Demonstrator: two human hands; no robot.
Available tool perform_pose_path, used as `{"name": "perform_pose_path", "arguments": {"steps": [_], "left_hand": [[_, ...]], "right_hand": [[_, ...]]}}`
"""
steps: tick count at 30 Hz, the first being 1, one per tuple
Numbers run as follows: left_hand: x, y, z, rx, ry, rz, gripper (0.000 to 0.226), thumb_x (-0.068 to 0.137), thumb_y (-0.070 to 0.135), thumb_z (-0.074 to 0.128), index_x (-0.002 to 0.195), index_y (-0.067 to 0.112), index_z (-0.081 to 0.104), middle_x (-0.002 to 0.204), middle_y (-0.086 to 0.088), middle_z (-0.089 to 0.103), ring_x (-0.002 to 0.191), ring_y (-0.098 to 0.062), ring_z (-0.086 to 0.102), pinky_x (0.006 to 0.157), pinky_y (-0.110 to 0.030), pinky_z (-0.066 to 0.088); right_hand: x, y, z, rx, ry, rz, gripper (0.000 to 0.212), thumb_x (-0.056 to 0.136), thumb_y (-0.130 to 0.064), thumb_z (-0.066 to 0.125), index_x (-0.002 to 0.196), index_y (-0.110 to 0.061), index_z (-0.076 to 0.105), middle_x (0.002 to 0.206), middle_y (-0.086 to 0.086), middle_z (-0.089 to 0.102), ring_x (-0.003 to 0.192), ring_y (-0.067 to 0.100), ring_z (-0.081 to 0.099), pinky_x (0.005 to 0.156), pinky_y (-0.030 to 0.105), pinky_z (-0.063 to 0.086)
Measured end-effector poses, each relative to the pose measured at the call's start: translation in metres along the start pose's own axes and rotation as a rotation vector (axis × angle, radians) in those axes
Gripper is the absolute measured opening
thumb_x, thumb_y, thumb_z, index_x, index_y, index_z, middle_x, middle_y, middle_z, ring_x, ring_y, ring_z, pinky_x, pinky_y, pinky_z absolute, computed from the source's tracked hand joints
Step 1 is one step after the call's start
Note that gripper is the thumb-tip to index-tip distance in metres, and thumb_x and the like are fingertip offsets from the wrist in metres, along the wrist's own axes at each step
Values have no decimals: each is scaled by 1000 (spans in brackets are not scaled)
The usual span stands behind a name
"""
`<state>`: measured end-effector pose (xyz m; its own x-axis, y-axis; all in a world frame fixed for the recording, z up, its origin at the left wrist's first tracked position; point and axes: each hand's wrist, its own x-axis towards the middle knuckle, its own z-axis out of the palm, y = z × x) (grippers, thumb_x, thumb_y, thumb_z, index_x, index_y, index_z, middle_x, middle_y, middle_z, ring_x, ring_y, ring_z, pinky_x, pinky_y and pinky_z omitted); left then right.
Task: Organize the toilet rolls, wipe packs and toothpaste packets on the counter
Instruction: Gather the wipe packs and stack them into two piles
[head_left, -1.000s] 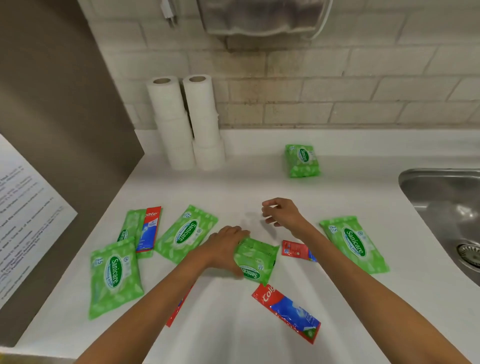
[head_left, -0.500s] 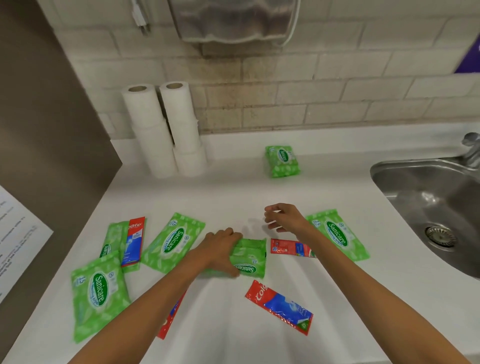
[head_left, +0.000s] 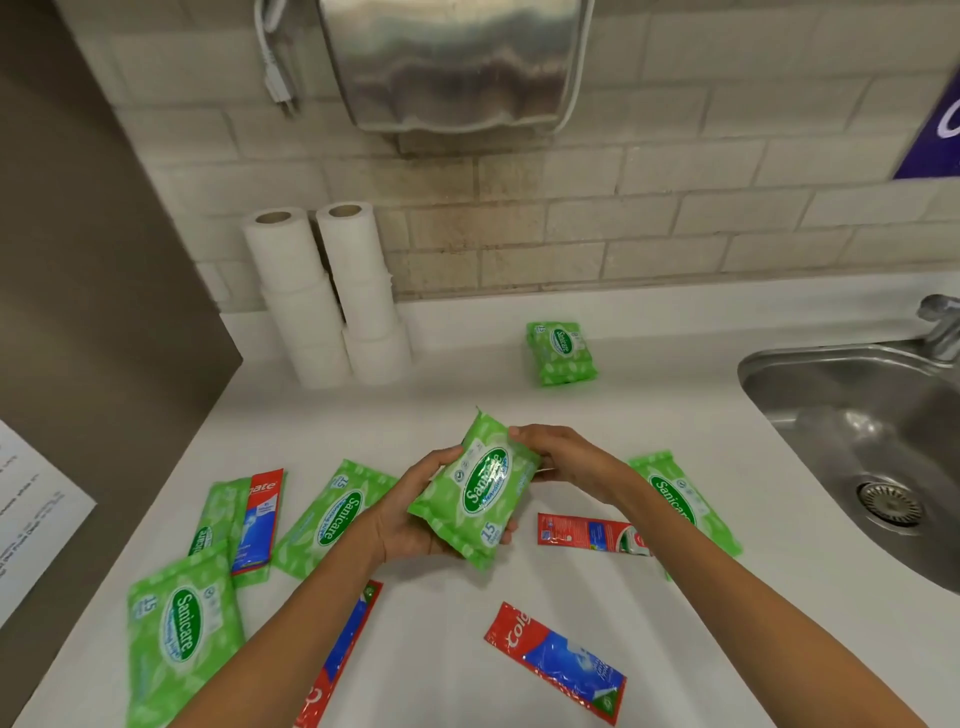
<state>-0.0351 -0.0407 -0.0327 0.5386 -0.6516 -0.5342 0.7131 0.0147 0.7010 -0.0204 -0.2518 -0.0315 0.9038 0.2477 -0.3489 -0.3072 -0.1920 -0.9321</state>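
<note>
A green wipe pack (head_left: 480, 493) is held up off the white counter (head_left: 675, 415) at the centre of the frame, tilted so its printed oval label faces the camera. The left hand (head_left: 415, 519) cradles it from below and on its left side, palm up, fingers curled under the pack and thumb along its left edge. The right hand (head_left: 561, 460) grips the pack's upper right end, fingers bent over the top edge and pressed against the wrapper. Around it, lying flat on the counter, are more packs: one (head_left: 332, 514) just left of the left wrist, one (head_left: 182, 639) at lower left, another (head_left: 213, 519) partly under a red and blue toothpaste packet (head_left: 260, 519), and one (head_left: 685, 504) partly hidden behind the right forearm. A second toothpaste packet (head_left: 587, 532) lies just below the right wrist, a third (head_left: 558, 662) sits at lower centre between the forearms, and a fourth (head_left: 337, 654) is mostly covered by the left forearm. Toward the back, a small stack of wipe packs (head_left: 561, 353) sits near the wall. At upper left, two stacks of toilet rolls (head_left: 332, 296) stand side by side, touching, against the tiled wall (head_left: 675, 223). A steel sink (head_left: 857, 431) occupies the right edge, and a metal dispenser (head_left: 452, 62) hangs at top centre.
</note>
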Motion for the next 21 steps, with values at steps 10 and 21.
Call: {"name": "perform_pose_path", "arguments": {"steps": [10,21], "left_hand": [[12,9,0,312,306,103,44,91,42,50,121,11,60,113,-9,70,100,-22,68,87,-33,55],[25,21,-12,321,279,104,37,84,35,60,110,8,66,100,-8,74,84,-17,71,81,-30,56]], "right_hand": [[13,-1,-6,-78,19,68,19,81,-33,70,88,-17,62,84,1,66,74,12,62,64,21,51],[32,-3,-22,-29,-179,148,21,83,-27,67,101,-16,65,101,6,71,91,21,66,83,29,53]]}}
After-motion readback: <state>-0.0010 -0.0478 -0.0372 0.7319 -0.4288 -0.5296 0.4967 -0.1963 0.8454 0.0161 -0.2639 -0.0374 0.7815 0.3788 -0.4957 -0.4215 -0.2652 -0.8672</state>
